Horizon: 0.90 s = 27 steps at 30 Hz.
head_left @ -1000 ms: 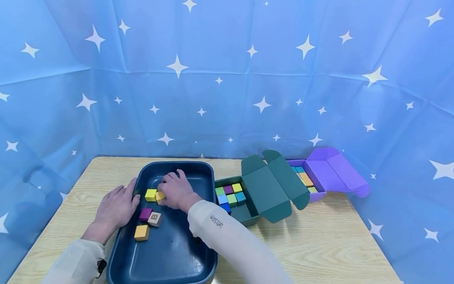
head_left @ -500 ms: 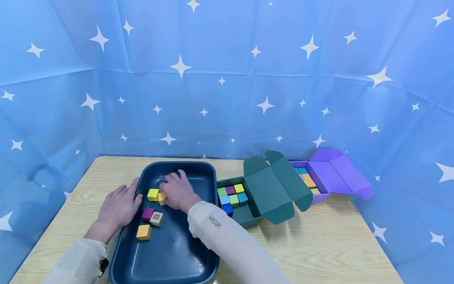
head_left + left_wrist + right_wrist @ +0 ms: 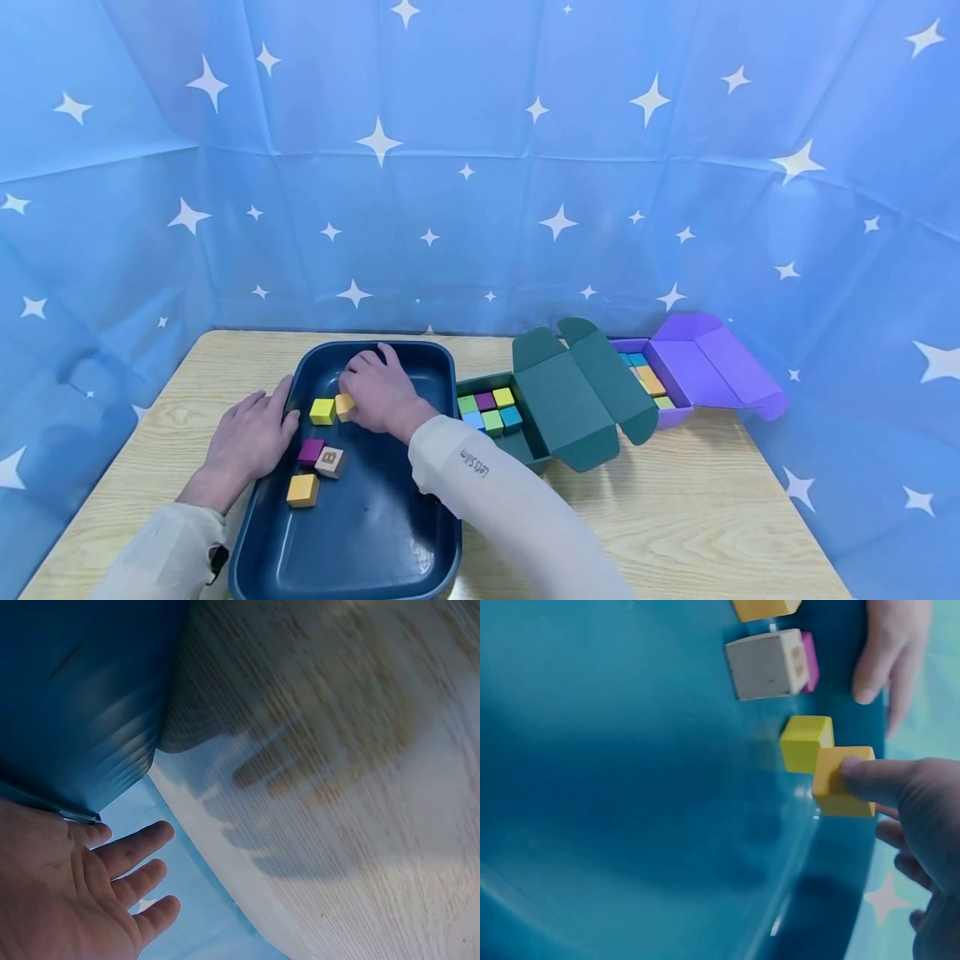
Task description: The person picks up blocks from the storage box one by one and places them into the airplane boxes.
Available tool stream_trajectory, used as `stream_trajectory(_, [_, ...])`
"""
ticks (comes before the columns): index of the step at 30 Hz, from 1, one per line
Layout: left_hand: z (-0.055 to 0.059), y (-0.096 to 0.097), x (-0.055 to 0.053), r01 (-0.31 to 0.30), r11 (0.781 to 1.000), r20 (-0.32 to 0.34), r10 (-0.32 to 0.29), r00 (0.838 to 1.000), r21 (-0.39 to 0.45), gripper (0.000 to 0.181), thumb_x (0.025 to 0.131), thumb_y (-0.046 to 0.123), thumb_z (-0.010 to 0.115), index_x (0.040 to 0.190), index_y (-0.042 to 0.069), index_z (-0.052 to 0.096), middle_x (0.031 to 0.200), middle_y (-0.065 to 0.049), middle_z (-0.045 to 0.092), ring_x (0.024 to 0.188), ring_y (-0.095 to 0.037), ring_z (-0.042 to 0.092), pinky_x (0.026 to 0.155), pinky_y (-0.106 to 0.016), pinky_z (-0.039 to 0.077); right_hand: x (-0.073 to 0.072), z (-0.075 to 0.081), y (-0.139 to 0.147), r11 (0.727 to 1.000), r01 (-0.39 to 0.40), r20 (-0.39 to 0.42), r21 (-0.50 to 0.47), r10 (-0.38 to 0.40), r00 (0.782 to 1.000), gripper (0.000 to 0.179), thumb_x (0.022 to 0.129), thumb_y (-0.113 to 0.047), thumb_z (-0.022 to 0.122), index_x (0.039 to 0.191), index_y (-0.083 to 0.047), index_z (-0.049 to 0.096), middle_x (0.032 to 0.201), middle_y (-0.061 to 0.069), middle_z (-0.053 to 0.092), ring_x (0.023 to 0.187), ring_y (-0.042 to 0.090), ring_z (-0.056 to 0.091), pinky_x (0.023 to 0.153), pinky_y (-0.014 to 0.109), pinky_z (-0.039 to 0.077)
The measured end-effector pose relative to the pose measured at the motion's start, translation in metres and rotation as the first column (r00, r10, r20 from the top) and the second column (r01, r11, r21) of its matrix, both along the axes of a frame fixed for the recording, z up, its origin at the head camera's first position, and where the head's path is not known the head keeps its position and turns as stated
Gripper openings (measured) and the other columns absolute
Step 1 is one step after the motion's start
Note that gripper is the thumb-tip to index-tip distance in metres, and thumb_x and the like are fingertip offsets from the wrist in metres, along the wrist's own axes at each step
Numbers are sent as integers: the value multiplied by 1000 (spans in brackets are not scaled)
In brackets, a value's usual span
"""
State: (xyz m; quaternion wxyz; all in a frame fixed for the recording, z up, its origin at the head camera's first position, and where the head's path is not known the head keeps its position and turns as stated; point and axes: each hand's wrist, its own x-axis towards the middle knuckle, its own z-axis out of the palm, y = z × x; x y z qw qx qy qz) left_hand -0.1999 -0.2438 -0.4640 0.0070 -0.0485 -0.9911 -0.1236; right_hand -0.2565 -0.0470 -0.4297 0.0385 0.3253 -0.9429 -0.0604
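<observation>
My right hand [image 3: 378,392] is over the far part of a dark blue tray [image 3: 367,533], pinching an orange-yellow cube block [image 3: 827,793] between thumb and fingers. Right beside that block sits a bright yellow cube [image 3: 322,411], overlapped by it in the right wrist view. Nearer the front of the tray are a purple cube [image 3: 311,452], a pale wooden cube [image 3: 330,463] marked with a B, and another orange-yellow cube [image 3: 302,490]. My left hand [image 3: 251,437] rests at the tray's left rim; its fingers are loosely spread in the left wrist view [image 3: 67,881].
Right of the tray stands an open dark green box [image 3: 566,400] with several coloured cubes inside and its lid folded out. Behind it, an open purple box [image 3: 697,358] also holds several cubes. A blue star-patterned curtain [image 3: 480,192] hangs behind the wooden table [image 3: 690,508].
My right hand has shifted slightly up and to the right with the orange-yellow cube. Its sleeve now covers the dark blue cube in the green box. The left hand stays at the rim.
</observation>
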Motion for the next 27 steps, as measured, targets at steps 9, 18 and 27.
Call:
stream_trajectory(9, [0, 0, 1, 2, 1000, -3, -2, 1000, 9, 62, 102, 29, 41, 153, -2, 21, 141, -34, 46, 133, -55, 34, 110, -69, 27, 5, 14, 23, 999, -24, -11, -34, 23, 1000, 23, 88, -52, 66, 98, -31, 63, 129, -12, 55, 130, 11, 42, 121, 45, 23])
stream_trajectory(18, [1, 0, 1, -2, 1000, 4, 2, 1000, 13, 62, 103, 29, 40, 153, -1, 20, 142, -35, 44, 133, -55, 33, 109, -70, 27, 10, 37, 61, 997, -29, -26, -70, 28, 999, 28, 87, -48, 68, 106, -29, 65, 130, -12, 55, 131, 13, 44, 123, 49, 19])
stream_trajectory(27, [0, 0, 1, 5, 1000, 3, -5, 1000, 17, 62, 103, 29, 40, 153, -2, 20, 141, -35, 44, 132, -55, 34, 109, -69, 27, 13, 55, 118, 993, 2, -9, -119, -3, 1000, 29, 86, -46, 71, 104, -25, 65, 128, -7, 57, 131, 18, 45, 121, 52, 20])
